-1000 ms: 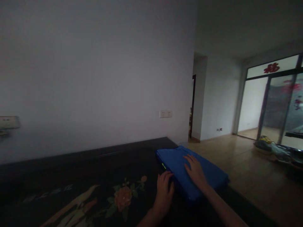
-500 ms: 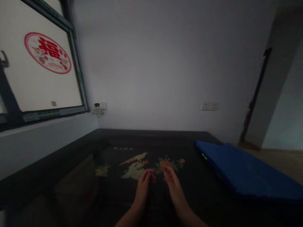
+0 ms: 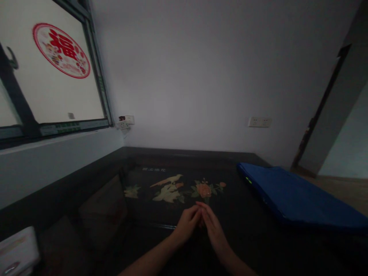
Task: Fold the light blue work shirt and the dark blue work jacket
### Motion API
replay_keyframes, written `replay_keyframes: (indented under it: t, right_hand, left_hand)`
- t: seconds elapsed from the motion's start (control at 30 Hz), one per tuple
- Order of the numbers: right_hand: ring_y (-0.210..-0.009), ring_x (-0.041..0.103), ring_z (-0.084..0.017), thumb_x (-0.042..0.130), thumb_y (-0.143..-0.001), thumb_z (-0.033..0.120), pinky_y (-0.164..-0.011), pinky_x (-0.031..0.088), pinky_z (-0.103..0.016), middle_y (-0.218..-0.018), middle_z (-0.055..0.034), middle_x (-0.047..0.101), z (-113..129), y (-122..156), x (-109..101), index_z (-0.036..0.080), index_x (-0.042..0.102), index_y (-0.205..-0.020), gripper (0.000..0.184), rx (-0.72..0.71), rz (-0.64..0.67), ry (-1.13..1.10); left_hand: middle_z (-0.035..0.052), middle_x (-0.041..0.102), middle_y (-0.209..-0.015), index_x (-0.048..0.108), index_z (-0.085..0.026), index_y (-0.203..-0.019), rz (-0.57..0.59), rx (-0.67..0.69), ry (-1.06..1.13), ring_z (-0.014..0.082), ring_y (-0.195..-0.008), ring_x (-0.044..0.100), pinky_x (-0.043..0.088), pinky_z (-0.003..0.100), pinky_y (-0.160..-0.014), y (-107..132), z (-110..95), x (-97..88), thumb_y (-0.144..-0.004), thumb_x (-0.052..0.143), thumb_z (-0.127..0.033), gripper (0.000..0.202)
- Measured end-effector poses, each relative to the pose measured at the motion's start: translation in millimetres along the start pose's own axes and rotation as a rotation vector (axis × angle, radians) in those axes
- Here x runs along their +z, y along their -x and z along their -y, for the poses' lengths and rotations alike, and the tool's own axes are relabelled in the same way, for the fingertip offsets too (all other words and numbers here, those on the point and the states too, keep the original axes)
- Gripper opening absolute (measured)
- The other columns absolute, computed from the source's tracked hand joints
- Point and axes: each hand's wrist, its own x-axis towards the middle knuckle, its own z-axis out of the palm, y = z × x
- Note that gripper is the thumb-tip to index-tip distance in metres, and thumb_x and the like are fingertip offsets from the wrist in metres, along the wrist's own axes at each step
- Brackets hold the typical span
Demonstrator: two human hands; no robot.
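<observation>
My left hand [image 3: 188, 222] and my right hand [image 3: 211, 226] meet over the dark, glossy table [image 3: 149, 237], with their fingertips touching. The right fingers are stretched out and slant towards the left hand. On the left, the fingers bend loosely inward, and their tips are partly hidden behind the right hand. Nothing shows between the two palms. Just beyond the hands lies a printed pattern of a bird [image 3: 169, 188] and an orange flower [image 3: 204, 189] on the tabletop.
A flat blue case or folder [image 3: 299, 195] lies along the table's right side. At the lower left edge stands a white, rounded object [image 3: 20, 249], cut off by the frame. Behind the table is a wall with sockets [image 3: 260, 122]; a window [image 3: 25, 99] is at left.
Both hands were apart and have come together at the fingertips, closer to me. The view has tilted down and shifted left, bringing the white object into sight.
</observation>
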Motion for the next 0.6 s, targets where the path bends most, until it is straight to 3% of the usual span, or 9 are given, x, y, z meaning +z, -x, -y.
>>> replay_keyframes:
  t: [0.43, 0.6]
  right_hand:
    - [-0.089, 0.06, -0.02, 0.049, -0.084, 0.054, -0.081, 0.046, -0.032, -0.102, -0.0072, 0.064, 2.3, 1.6, 3.3, 0.019, 0.059, -0.107, 0.044, -0.022, -0.011, 0.003]
    - [-0.094, 0.059, -0.022, 0.049, -0.084, 0.053, -0.081, 0.046, -0.032, -0.101, -0.0078, 0.064, 0.9, 0.6, 3.6, 0.019, 0.059, -0.106, 0.042, -0.031, -0.007, 0.009]
  left_hand:
    - [-0.0008, 0.051, -0.061, 0.056, -0.013, -0.07, 0.033, 0.002, 0.014, 0.0115, -0.058, 0.046, 0.036, 0.023, -0.058, -4.3, 10.0, -2.4, -0.088, 0.042, -0.044, 0.039]
    - [-0.001, 0.051, -0.061, 0.057, -0.012, -0.072, 0.035, 0.002, 0.015, 0.0114, -0.057, 0.047, 0.036, 0.023, -0.057, -4.1, 8.8, -2.7, -0.087, 0.043, -0.041, 0.036]
